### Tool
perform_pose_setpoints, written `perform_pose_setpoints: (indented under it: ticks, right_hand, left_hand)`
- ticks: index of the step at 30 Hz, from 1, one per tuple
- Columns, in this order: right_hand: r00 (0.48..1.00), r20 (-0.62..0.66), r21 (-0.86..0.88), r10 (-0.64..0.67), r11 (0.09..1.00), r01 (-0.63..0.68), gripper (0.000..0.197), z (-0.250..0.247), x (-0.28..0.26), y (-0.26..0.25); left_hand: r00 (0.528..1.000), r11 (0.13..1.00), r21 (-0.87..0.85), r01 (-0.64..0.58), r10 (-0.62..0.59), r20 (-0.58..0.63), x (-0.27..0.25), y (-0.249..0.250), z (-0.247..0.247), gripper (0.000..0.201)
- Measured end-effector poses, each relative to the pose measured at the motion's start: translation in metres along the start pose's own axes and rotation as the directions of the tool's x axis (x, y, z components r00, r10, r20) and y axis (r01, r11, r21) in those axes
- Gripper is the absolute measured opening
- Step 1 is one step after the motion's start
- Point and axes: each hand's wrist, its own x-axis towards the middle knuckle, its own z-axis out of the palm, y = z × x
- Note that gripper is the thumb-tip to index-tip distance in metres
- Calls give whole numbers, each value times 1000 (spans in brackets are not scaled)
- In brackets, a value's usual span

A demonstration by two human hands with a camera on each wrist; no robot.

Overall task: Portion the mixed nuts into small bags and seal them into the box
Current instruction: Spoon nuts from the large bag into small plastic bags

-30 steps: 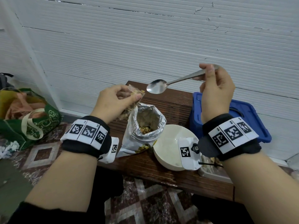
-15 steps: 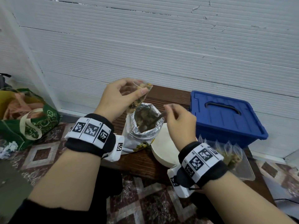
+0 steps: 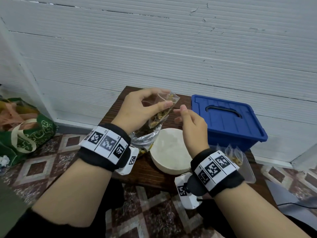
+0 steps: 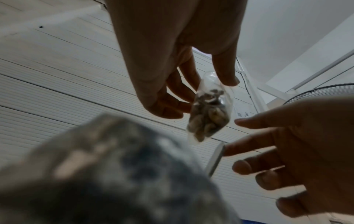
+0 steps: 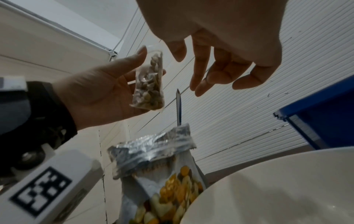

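So the filling part looks done for this one. The left hand (image 3: pixel 137 109) has the small bag (image 3: pixel 161 112) pinched near its top, thumb on one side and fingers on the other, held up in the middle of the frame right over the big foil nut pouch (image 3: pixel 145 138). The bag is pretty well loaded with nuts and its mouth looks open still. The right hand (image 3: pixel 190 122) is empty, grip loose with fingers half curled, just right of the bag and not touching it. The spoon (image 5: pixel 179 106) is parked handle-up in the pouch.

My guess is sealing comes next: the right hand needs to catch the top edge and press the strip shut while the left keeps it upright so nothing spills. After that it goes with the other filled bags (image 3: pixel 235 155) in the clear tray (image 3: pixel 248 170) at lower right, or into the blue box (image 3: pixel 228 121), whose lid is still on.
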Motion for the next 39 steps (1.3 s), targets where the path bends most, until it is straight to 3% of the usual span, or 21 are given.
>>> perform_pose_setpoints:
  ticks: [6, 8, 11, 15, 18, 25, 30, 34, 39]
  right_hand:
    - [994, -94, 207, 56, 978, -36, 41, -28, 2, -12]
    - [997, -69, 224, 44, 974, -28, 41, -42, 3, -15]
    - [1000, -8, 190, -18, 982, 19, 60, -62, 2, -17]
    - [998, 18, 60, -57, 997, 56, 25, -80, 0, -24]
    - [997, -23, -18, -75, 997, 74, 23, -91, -1, -19]
    - [997, -71, -164, -19, 986, 8, 24, -111, -5, 1]
    - [992, -84, -266, 98, 957, -117, 29, -124, -7, 19]
    - [965, -94, -425, 244, 867, -261, 30, -124, -1, 39]
    - [928, -73, -573, 366, 746, -339, 26, -114, 3, 57]
  left_hand:
    - [998, 999, 12, -45, 44, 40, -1, 4, 23, 32]
    - [996, 997, 26, -75, 74, 47, -2, 7, 32, 32]
    - [989, 991, 39, -128, 125, 73, -4, 11, 47, 32]
    - [982, 985, 51, -165, 159, 101, -9, 12, 65, 35]
    - [983, 990, 29, -139, 134, 122, -15, 13, 79, 42]
    - [969, 995, 103, 19, -44, 244, -30, -4, 105, 64]
    - [933, 954, 266, 141, -218, 287, -35, -23, 106, 55]
    - [908, 893, 400, 204, -326, 263, -34, -41, 102, 47]
    - [856, 824, 497, 274, -445, 265, -34, -61, 102, 48]
